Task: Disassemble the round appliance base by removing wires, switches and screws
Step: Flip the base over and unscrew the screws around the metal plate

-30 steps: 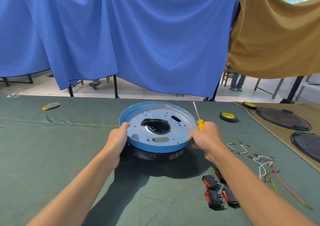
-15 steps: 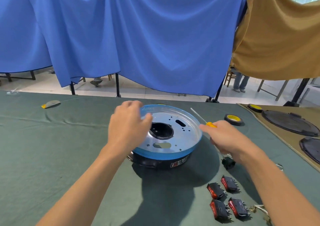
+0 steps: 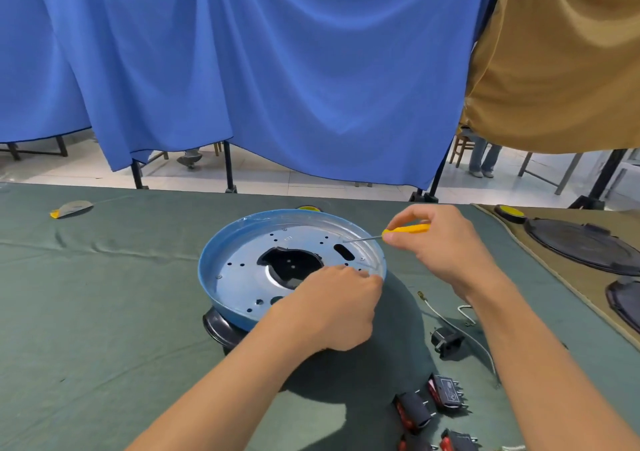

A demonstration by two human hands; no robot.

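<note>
Head view, left grip (image 3: 332, 308) shifted, clasping base (image 3: 242, 277) rim, right grip (image 3: 443, 246) holding screwdriver (image 3: 405, 229), tip now over base

The left hand (image 3: 332, 308) grips the near right rim of the round blue base (image 3: 235, 270) on the counter (image 3: 104, 312); the right hand (image 3: 440, 242) holds a yellow screwdriver (image 3: 405, 229) above it, switches (image 3: 446, 391) lying nearby

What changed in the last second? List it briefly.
The left hand moved from the left rim of the round base to grip its near-right rim. The right hand released the rim and tipped the screwdriver over the base. Screwdriver stays held.
</note>
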